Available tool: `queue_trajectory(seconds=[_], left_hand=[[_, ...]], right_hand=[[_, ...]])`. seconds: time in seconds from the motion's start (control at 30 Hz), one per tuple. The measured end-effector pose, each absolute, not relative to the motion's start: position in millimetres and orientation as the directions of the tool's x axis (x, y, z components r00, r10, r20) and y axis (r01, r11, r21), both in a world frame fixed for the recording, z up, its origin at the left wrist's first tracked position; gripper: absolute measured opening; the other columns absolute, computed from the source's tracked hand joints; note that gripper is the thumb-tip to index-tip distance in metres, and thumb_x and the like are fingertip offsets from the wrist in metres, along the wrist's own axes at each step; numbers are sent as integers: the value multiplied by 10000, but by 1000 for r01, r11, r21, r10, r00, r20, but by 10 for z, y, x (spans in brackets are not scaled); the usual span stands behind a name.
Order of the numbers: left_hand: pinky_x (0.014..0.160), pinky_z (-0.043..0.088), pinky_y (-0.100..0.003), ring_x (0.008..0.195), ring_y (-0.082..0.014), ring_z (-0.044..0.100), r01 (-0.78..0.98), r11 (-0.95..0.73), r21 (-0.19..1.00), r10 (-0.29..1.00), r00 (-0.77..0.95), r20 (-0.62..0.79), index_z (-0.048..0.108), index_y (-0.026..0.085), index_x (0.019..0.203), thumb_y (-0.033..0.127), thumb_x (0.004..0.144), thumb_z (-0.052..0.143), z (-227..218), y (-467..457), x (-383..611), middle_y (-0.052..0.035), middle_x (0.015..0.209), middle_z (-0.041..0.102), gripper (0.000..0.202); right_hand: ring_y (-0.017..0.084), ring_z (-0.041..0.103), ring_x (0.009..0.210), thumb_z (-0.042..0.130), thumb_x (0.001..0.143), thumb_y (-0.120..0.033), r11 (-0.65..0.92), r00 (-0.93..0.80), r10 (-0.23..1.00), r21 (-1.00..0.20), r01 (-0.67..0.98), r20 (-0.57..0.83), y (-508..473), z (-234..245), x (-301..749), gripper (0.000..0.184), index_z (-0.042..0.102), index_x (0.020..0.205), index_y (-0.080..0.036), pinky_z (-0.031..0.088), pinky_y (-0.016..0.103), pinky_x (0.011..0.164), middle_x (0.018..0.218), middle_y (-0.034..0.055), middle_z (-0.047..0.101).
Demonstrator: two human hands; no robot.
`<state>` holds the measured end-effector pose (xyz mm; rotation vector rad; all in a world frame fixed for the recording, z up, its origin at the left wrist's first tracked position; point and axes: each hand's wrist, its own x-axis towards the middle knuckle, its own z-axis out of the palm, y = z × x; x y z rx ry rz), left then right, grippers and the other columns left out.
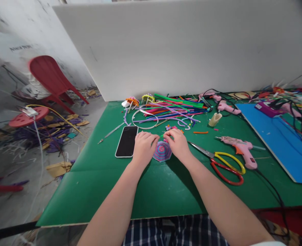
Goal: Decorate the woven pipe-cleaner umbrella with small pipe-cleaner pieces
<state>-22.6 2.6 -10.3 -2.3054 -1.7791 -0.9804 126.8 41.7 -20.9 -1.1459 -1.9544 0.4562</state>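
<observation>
A small round craft piece [162, 151] of coiled pink and purple pipe cleaners lies on the green table mat [102, 181]. My left hand [144, 147] grips its left edge with curled fingers. My right hand [178, 143] grips its right edge, and both sets of fingertips meet at a thin green stem at the top of the piece. Most of the piece's rim is hidden under my fingers.
A black phone [126, 141] lies left of my hands. Yellow and red scissors [224, 164] and a pink glue gun [239, 147] lie to the right. A heap of coloured pipe cleaners [171, 109], a blue board [279, 140] and a red chair [51, 80] are around.
</observation>
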Motion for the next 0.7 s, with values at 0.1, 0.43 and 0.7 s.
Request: queue_trajectory(seconds=[0.1, 0.43, 0.7], left_hand=[[779, 389, -335, 762, -161, 539, 872, -357, 336, 847, 150, 511, 647, 195, 793, 268, 834, 473, -109, 29, -204, -23, 756, 650, 193], [770, 403, -343, 750, -169, 550, 869, -306, 388, 850, 65, 523, 653, 185, 864, 283, 828, 490, -132, 40, -200, -33, 750, 657, 194], [822, 364, -381, 805, -186, 530, 903, -317, 291, 813, 101, 573, 665, 222, 826, 279, 830, 486, -89, 15, -228, -31, 745, 656, 188]], right_hand=[[161, 546, 708, 512, 759, -264, 385, -179, 923, -825, 414, 341, 420, -192, 1249, 132, 598, 700, -184, 435, 301, 682, 706, 24, 610], [144, 556, 658, 548, 736, -314, 241, -181, 963, -936, 255, 199, 426, -206, 1229, 153, 617, 740, -178, 445, 285, 648, 695, 13, 618], [196, 512, 832, 513, 799, -231, 605, -334, 776, -480, 635, 536, 396, -241, 1271, 127, 639, 802, -210, 408, 331, 785, 789, 42, 640]])
